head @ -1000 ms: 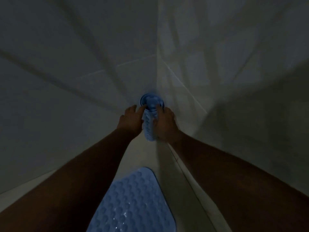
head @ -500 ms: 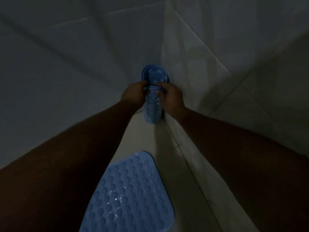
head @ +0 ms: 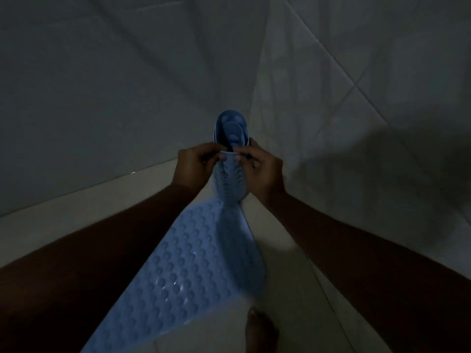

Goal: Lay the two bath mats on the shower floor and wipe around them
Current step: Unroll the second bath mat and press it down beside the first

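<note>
**Inspector:** Nearest the camera, a bare foot (head: 260, 329) stands on the shower floor (head: 285, 276), just beside the near end of the laid mat (head: 183, 266). That mat lies flat, running from the floor's near-left edge toward the far corner.

**Assistant:** And the second one?

**Inspector:** The rolled mat (head: 229, 179) is held above the far end of the laid mat. The left hand (head: 195, 166) and right hand (head: 262, 169) each have fingers curled closed, pinching the roll's loose top edge between thumb and fingertips. The coil's open end (head: 230, 128) faces the wall corner (head: 257, 103).

**Assistant:** Risks?

**Inspector:** My judgement: a pinch this small may slip, dropping the roll askew. Unrolled where it hangs, it could overlap the laid mat instead of lying beside it. The floor strip along the right wall looks narrow, so an edge may ride up the tile. Light is poor; whether the floor is wet cannot be told, which matters for grip and footing.
</note>
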